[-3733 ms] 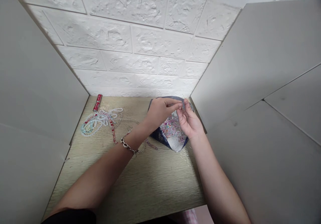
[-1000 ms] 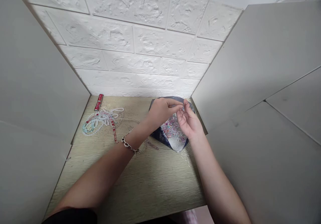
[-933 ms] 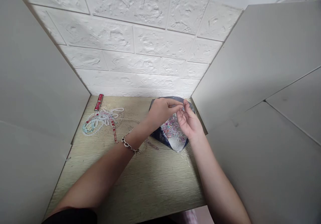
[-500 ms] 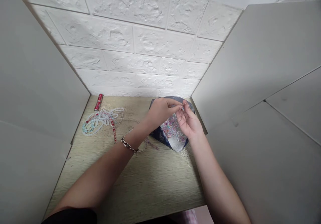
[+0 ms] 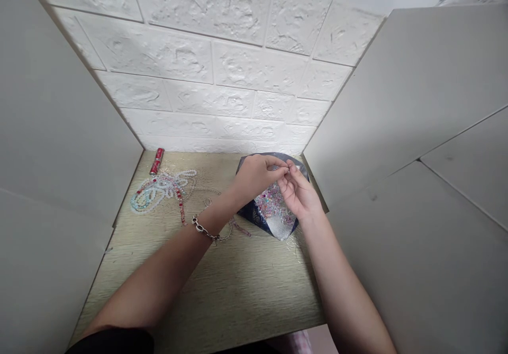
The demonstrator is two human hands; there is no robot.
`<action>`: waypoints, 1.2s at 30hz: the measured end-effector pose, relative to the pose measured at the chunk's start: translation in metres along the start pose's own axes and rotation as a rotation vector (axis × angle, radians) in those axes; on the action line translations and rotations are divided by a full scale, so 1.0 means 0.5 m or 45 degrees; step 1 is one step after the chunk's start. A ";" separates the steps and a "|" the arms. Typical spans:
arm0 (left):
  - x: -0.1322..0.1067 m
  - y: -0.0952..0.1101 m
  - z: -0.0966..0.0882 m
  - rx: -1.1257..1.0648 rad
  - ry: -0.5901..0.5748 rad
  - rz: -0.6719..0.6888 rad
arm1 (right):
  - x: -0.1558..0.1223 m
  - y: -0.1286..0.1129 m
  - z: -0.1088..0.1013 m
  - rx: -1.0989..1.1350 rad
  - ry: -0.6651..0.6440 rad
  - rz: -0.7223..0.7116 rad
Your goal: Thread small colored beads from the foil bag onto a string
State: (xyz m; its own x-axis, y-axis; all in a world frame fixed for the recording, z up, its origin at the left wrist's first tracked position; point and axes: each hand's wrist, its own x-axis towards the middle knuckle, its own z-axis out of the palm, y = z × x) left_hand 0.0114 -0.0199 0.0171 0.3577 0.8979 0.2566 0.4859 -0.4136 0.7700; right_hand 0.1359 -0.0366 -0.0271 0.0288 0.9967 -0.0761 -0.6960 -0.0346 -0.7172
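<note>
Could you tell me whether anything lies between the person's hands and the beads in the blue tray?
Nothing visible does: left hand and right hand hover directly above the beads in the blue tray.

Dark blue dish (image 5: 251, 214) holds pink, perhaps clear, beads (image 5: 273, 206); red tube (image 5: 156, 161); pale wood-grain table (image 5: 222, 285); white brick-patterned wall (image 5: 222, 79).

This is looking like a small bead-craft booth: a left panel (image 5: 51, 147) and a right panel (image 5: 416, 105) are boxing in a wood-grain table (image 5: 222, 285) before a far faux-brick wall (image 5: 222, 79), beaded strands (image 5: 159, 192) are lying far left, and a blue dish (image 5: 254, 214) is holding loose beads far right.
</note>
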 end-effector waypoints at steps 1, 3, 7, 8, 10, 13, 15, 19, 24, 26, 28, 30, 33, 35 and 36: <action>0.000 0.001 -0.001 -0.020 -0.003 -0.008 | -0.001 -0.001 0.000 -0.008 -0.017 -0.009; 0.000 0.002 -0.002 -0.077 -0.021 -0.017 | -0.003 -0.003 0.002 -0.026 -0.041 -0.032; 0.002 -0.003 -0.001 -0.225 -0.052 -0.069 | -0.003 -0.004 0.004 -0.154 -0.013 -0.134; 0.003 -0.005 0.000 -0.258 -0.056 -0.083 | -0.002 -0.003 0.005 -0.197 0.004 -0.174; 0.005 -0.010 0.003 -0.310 -0.067 -0.101 | -0.001 0.000 0.005 -0.267 0.034 -0.261; 0.009 -0.017 0.007 -0.355 -0.076 -0.122 | 0.001 0.006 0.005 -0.341 0.070 -0.348; 0.010 -0.022 0.009 -0.373 -0.086 -0.132 | 0.000 0.007 0.004 -0.406 0.104 -0.371; 0.011 -0.025 0.010 -0.373 -0.119 -0.124 | -0.003 0.007 0.002 -0.580 0.164 -0.453; 0.011 -0.021 0.010 -0.405 -0.180 -0.073 | 0.001 0.012 -0.002 -0.635 0.171 -0.534; 0.010 -0.021 0.012 -0.495 -0.206 -0.089 | 0.004 0.015 -0.004 -0.621 0.160 -0.532; 0.010 -0.023 0.015 -0.586 -0.232 -0.196 | 0.005 0.016 -0.004 -0.653 0.172 -0.536; 0.009 -0.028 0.018 -0.680 -0.283 -0.335 | 0.003 0.015 -0.002 -0.745 0.205 -0.565; 0.007 -0.035 0.022 -0.901 -0.413 -0.440 | -0.004 0.011 0.001 -0.933 0.258 -0.628; 0.007 -0.038 0.023 -1.065 -0.494 -0.479 | -0.008 0.009 0.001 -1.040 0.283 -0.679; 0.007 -0.039 0.023 -1.134 -0.530 -0.502 | -0.009 0.009 0.001 -1.082 0.293 -0.709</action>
State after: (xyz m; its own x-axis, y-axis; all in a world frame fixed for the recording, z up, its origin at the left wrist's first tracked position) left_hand 0.0124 -0.0104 -0.0040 0.6290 0.7525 -0.1954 -0.0727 0.3071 0.9489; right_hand 0.1325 -0.0413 -0.0297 0.3892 0.8524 0.3493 0.1900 0.2968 -0.9359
